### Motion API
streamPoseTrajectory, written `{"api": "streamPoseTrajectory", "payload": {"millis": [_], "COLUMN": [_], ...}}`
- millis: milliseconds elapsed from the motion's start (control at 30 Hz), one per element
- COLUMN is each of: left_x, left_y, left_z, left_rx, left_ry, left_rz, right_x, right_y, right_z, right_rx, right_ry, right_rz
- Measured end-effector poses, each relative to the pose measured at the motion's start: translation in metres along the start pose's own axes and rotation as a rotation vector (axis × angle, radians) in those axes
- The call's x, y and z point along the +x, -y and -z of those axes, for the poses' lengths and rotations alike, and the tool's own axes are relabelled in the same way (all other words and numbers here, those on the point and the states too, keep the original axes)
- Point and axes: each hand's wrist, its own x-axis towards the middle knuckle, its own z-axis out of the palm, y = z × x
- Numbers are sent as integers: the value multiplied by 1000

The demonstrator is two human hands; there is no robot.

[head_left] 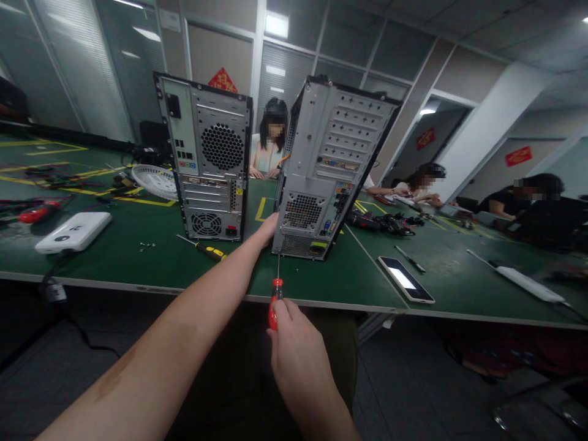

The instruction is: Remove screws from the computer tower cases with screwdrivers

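Observation:
My right hand [298, 346] is closed around the red and black handle of a screwdriver [275, 300]. The blade points away from me, with its tip at the lower left corner of a computer case [305, 184], whose back faces me. That case leans a little to the right. My left hand [271, 229] reaches past the case's left side, and its fingers are hidden behind it. A second computer case [211, 165] stands upright on the left, also back side towards me. Near its base lies a yellow and black screwdriver [209, 251], partly behind my left forearm.
On the green table [340, 285] lie several loose screws [147, 246], a white power bank [76, 231], a white basket [156, 179], a phone [404, 278], a pen [410, 259] and tangled cables [386, 222]. People sit across the table and to the right.

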Motion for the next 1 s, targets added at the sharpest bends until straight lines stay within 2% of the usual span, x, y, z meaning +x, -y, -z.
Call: {"api": "streamPoseTrajectory", "payload": {"millis": [533, 1000], "left_x": [11, 5], "left_y": [10, 5], "left_z": [3, 2], "left_rx": [0, 35], "left_ry": [42, 25], "left_rz": [-22, -18], "right_x": [-1, 0], "right_y": [2, -1], "right_z": [3, 1], "right_rx": [-108, -134], "right_ry": [-8, 10], "right_rz": [98, 28]}}
